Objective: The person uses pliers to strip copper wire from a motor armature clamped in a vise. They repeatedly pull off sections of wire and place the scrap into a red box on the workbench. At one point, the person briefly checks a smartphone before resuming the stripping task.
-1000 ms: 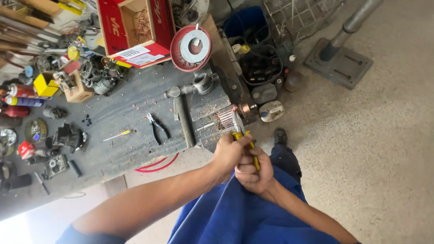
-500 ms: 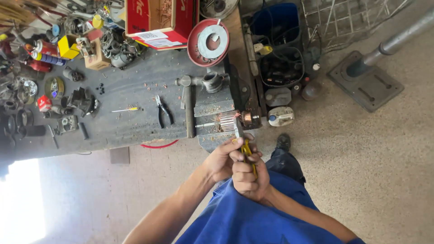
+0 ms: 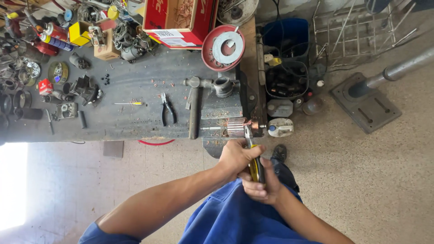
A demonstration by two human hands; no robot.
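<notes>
Armature (image 3: 236, 128) sat clamped in the bench vise (image 3: 221, 108) at the near edge of the table (image 3: 131, 81), shaft horizontal, copper windings showing at both ends of the core. Pliers (image 3: 251, 151) with yellow-and-black handles had their nose down on the right end of the armature, at the copper part. Both hands were on the handles: left hand (image 3: 237, 158) wrapped from above with fingers clenched around them, right hand (image 3: 260, 183) gripping from below, fingers also closed on the handles. The two hands touched each other, just off the table edge, over the person's blue clothing.

Vise handle bar (image 3: 194, 110) lay upright just left of the vise. Further left on the table: a second pair of pliers with black handles (image 3: 167, 108), lying loose, then a small yellow-handled screwdriver (image 3: 129, 103). Bits of copper wire were scattered around them.

Behind the vise stood a red round dish (image 3: 223, 41) with a grey ring plate in it, and beside that a red cardboard box (image 3: 180, 20), open. Far left end was cluttered with small parts, spray cans and a yellow box (image 3: 80, 34). Right of the table, a blue bin (image 3: 285, 36) with cables, a wire rack (image 3: 357, 31), and a grey stand base (image 3: 365, 106) on the floor.
</notes>
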